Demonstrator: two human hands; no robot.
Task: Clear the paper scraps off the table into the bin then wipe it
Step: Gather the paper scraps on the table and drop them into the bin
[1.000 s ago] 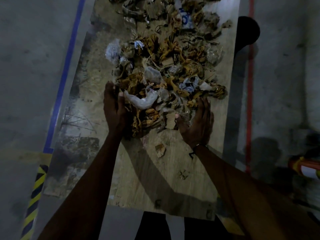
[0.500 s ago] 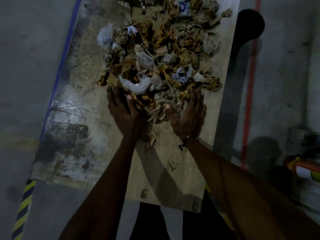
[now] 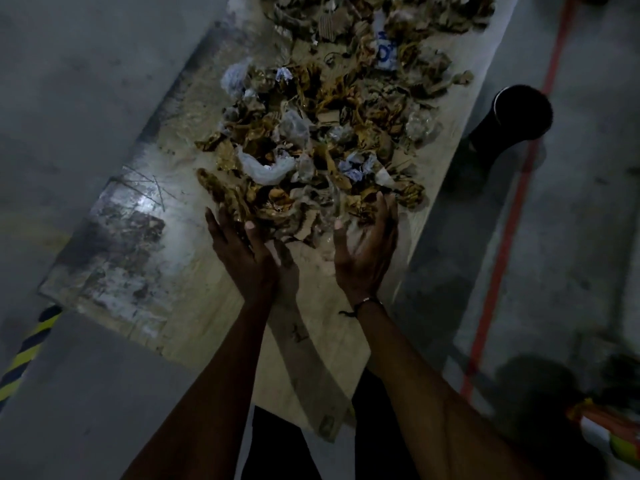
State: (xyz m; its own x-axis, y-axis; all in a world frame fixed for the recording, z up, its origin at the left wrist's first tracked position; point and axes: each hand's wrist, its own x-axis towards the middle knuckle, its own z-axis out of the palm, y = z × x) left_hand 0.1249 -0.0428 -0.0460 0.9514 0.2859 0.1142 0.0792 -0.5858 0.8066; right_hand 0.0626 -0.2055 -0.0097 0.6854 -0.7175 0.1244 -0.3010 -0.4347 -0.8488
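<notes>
Paper scraps (image 3: 332,133) heaped down the table's (image 3: 207,306) length, running away from me. My left hand (image 3: 242,251) is spread flat, fingertips touching the pile's near edge; my right hand (image 3: 367,251) is palm-up, fingers straight, touching the scraps beside it. Nothing gripped. Black bin (image 3: 516,119) stands right of the worn wooden table, on grey concrete floor with a red line (image 3: 502,265).
</notes>
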